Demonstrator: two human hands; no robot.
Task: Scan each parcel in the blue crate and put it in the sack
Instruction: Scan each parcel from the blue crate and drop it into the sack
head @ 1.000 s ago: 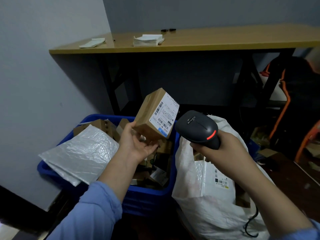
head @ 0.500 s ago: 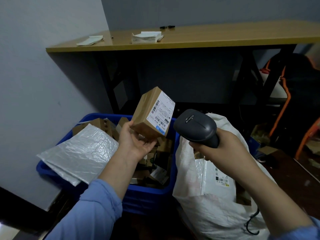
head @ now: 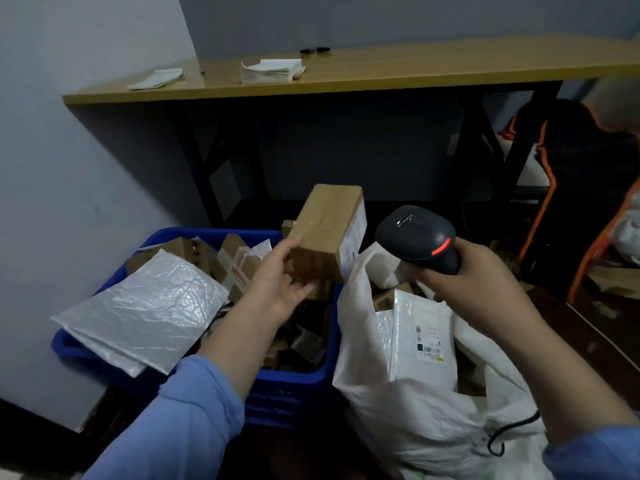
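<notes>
Gripping one brown taped cardboard box (head: 323, 230) with left hand (head: 278, 287), fingers curled under its lower end, above right rim of blue plastic crate (head: 298, 382). Long axis tilted up and away, white label (head: 355, 237) facing right toward one black rounded scanner (head: 417, 239), red light lit, clenched in right hand (head: 479, 284) over crinkled white sack (head: 398, 420).

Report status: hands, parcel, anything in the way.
Left hand holds cardboard box above crate edge, label toward scanner. Right hand grips scanner, red light on. Sack open beside it; path looks unobstructed.
</notes>
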